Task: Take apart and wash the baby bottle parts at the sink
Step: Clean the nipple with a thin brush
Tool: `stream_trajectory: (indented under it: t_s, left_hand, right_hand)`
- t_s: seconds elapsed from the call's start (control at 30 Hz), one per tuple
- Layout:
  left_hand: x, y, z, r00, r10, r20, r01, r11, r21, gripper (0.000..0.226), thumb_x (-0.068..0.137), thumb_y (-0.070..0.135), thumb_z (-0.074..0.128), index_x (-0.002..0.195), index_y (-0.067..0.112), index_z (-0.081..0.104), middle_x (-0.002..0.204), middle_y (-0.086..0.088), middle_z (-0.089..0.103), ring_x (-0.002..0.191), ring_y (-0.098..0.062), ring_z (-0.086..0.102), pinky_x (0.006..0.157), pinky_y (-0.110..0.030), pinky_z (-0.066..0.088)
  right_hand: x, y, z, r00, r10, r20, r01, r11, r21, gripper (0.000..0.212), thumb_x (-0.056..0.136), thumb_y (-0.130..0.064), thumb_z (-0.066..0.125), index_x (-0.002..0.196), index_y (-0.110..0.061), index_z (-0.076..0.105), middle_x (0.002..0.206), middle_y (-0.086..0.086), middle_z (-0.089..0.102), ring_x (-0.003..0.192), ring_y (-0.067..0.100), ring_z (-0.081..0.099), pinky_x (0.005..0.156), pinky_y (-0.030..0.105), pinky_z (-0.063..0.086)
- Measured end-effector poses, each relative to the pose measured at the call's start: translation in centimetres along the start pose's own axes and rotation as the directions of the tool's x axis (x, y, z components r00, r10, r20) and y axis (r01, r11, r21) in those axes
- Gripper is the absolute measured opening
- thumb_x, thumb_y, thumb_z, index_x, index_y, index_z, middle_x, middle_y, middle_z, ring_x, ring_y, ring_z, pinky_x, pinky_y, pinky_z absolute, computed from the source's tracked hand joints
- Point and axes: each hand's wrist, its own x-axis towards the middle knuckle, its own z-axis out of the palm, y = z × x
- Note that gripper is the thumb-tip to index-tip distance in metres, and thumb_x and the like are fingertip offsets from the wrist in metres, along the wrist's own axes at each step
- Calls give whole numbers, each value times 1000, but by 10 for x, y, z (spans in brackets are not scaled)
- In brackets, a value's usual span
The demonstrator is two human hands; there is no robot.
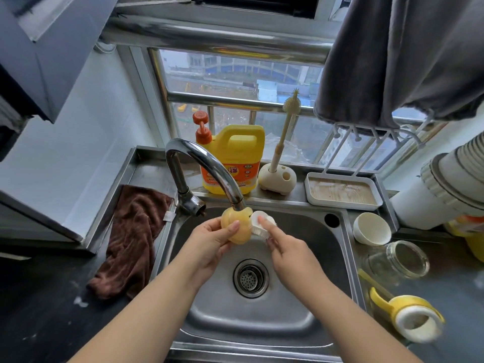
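Head view has it all happening right under the curved chrome tap [209, 169], over the stainless steel sink [309, 247]. A translucent amber bottle part [234, 226] is gripped in the left hand [209, 244], thumb curled across its front, fingers wrapped behind. A small white scrubbing brush [262, 226] is pinched by the right hand [290, 247], index finger laid along its back, bristles touching the amber part just beyond the left thumb. Whether water is actually running can't be told. Biggest risk, probably: wet, soapy plastic could be squeezed out of that grip and dropped toward the round metal drain strainer [251, 277] below the fingers.
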Motion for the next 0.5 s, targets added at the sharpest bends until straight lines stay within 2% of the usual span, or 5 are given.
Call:
stream_trajectory:
  t_s: [0.17,0.27,0.4,0.5]
  left_hand:
    - [0,0,6,999,3,48,-2,1000,-24,19,94,9,50,104,4,64,94,-10,72,85,-18,66,75,-27,55]
    - [-2,-3,7,999,29,-15,-30,998,-56,11,92,7,52,96,3,62,82,-8,73,76,-16,69,70,-27,57]
    - [-1,-3,7,997,54,-48,-53,998,16,8,87,-1,57,88,2,64,80,-9,71,78,-18,66,72,-26,54]
    - [-1,-5,7,997,61,-42,-59,998,38,10,89,1,56,90,2,66,82,-9,71,76,-16,67,65,-21,55]
  right_hand:
    - [-7,-2,2,1000,-15,-14,16,993,120,49,100,-26,41,138,-55,31,109,9,67,96,25,61,84,38,49]
    - [-6,-1,1,1000,21,-10,-19,985,169,49,99,-27,42,137,-56,32,108,8,68,92,24,62,83,38,50]
    - [-17,-11,3,997,-74,22,70,989,132,47,100,-28,42,139,-52,33,103,5,66,92,21,59,78,36,48]
    - [-11,-20,-1,995,-99,-7,99,993,63,47,101,-29,39,142,-49,29,102,7,62,93,24,58,76,37,46]
